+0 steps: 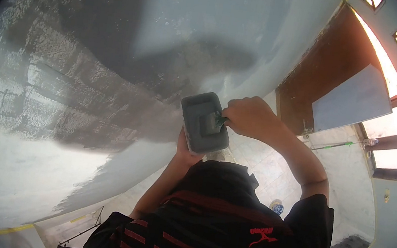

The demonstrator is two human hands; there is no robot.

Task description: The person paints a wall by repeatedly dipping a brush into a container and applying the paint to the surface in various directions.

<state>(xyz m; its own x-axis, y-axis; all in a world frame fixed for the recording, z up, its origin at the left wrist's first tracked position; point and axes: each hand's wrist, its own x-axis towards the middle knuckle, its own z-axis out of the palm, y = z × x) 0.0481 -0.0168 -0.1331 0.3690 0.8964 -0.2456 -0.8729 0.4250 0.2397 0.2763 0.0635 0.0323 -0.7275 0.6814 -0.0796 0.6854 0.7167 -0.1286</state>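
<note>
My left hand (189, 148) holds up a rectangular paint container (193, 99) from below and its near side; most of the fingers are hidden beneath it. Grey paint coats its inside. My right hand (250, 117) is closed on the green handle of a paintbrush (210, 124), whose wide, grey-coated head is down inside the container. In front of me is a wall (80, 97) with dark grey paint in broad strokes over a lighter surface, ending in a ragged edge at the lower left.
A brown wooden door (318, 65) with a pale sheet (354, 100) on it stands to the right, beside bright window panes. A green-and-white pole (340, 146) runs near it. On the tiled floor is a small blue-and-white object (276, 206). A thin black stand (82, 232) is at the lower left.
</note>
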